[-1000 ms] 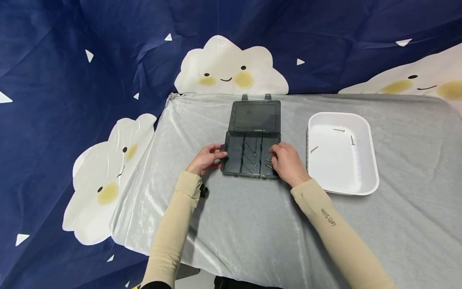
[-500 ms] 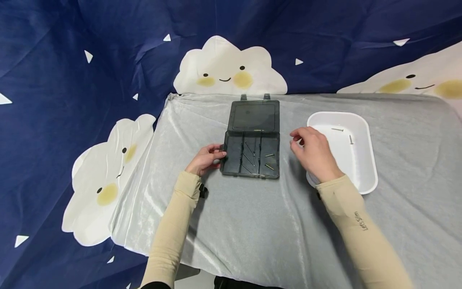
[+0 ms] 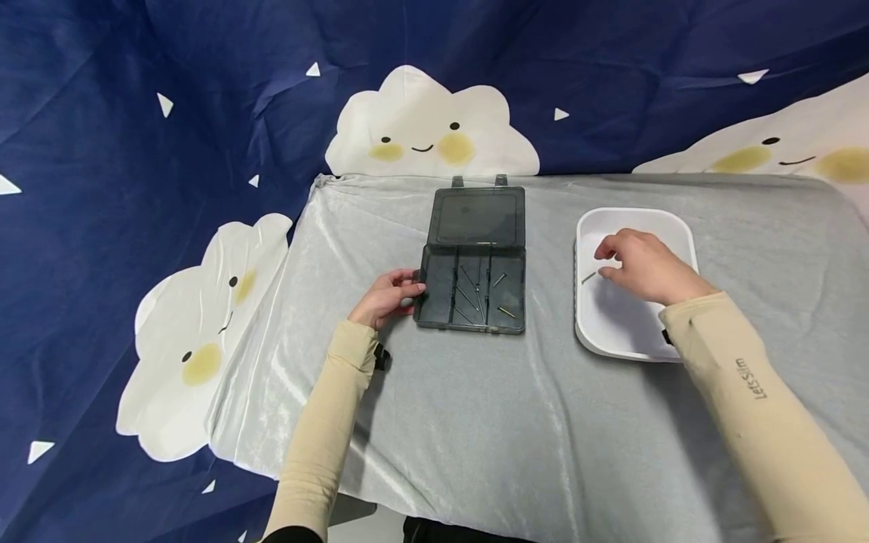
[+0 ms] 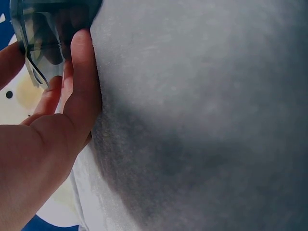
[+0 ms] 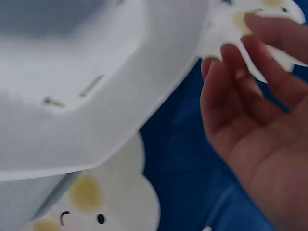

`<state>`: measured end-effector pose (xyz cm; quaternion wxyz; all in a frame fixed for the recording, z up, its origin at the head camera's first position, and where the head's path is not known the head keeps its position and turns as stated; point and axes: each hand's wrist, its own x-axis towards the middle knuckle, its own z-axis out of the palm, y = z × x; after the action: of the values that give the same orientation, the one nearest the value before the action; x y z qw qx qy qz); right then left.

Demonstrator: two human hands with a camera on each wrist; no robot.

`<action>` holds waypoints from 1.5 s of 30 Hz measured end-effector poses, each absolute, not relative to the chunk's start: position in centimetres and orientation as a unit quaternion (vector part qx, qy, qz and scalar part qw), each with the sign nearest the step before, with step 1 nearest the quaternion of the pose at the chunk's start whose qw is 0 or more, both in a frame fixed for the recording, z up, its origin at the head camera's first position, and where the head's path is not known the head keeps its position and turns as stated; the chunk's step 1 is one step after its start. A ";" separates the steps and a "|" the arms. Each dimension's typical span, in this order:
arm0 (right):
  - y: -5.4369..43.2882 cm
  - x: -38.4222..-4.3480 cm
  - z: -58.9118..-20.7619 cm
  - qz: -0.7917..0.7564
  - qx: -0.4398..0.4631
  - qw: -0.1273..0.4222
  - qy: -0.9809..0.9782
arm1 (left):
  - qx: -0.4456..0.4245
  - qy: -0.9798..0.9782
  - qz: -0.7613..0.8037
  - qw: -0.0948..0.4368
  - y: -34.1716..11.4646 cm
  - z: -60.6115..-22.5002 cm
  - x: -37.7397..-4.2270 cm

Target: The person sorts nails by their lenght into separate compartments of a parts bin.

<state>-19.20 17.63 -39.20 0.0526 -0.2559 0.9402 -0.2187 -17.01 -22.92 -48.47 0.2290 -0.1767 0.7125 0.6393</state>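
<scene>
My left hand grips the left side of a dark, see-through compartment box, its thumb on the rim and fingers low along the side. The lid lies folded back. Several long thin screws lie in the middle compartment, and two shorter ones, including a brass-coloured screw, in the right one. The left compartment is bare. Over the white tray my right hand hovers with loosely bent fingers, nothing between them. Beside its fingertips a small screw lies in the tray; two more screws show in the right wrist view.
Grey velvety cloth covers the table and runs between box and tray. A dark blue curtain with printed clouds hangs behind and to the left. The table's front edge is near the body.
My right hand has moved right, from the box's right compartment to over the tray. The upper screw in that compartment now lies at a different angle. The left hand stays put.
</scene>
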 end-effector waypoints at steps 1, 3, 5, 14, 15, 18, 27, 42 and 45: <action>17.8 -19.7 -39.7 -0.211 -0.266 0.068 0.938 | -0.176 0.713 0.639 0.229 -22.9 -48.5 -17.0; 18.1 -20.5 -40.9 -0.199 -0.282 0.095 0.934 | -0.177 0.711 0.641 0.228 -22.8 -48.4 -17.0; 18.2 -21.1 -42.0 -0.192 -0.290 0.114 0.931 | -0.176 0.710 0.642 0.228 -22.8 -48.4 -17.0; 17.9 -21.5 -45.6 -0.171 -0.301 0.120 0.930 | -0.171 0.709 0.645 0.230 -22.6 -48.4 -17.1; 17.8 -21.4 -45.7 -0.167 -0.302 0.116 0.931 | -0.172 0.708 0.645 0.230 -22.6 -48.4 -17.1; 17.8 -21.4 -46.0 -0.160 -0.304 0.110 0.933 | -0.172 0.708 0.646 0.229 -22.5 -48.4 -17.1; 18.1 -21.3 -46.2 -0.157 -0.293 0.146 0.932 | -0.173 0.708 0.645 0.228 -22.5 -48.4 -17.1; 18.3 -20.9 -45.6 -0.136 -0.316 0.160 0.925 | -0.170 0.718 0.638 0.223 -22.8 -48.3 -16.9; 18.4 -20.9 -45.2 -0.144 -0.306 0.166 0.926 | -0.169 0.718 0.637 0.224 -22.8 -48.3 -16.9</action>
<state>-20.85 18.39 -45.18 0.1655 -0.3065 0.9263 -0.1440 -16.91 -22.79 -48.33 0.2242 -0.1692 0.7177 0.6372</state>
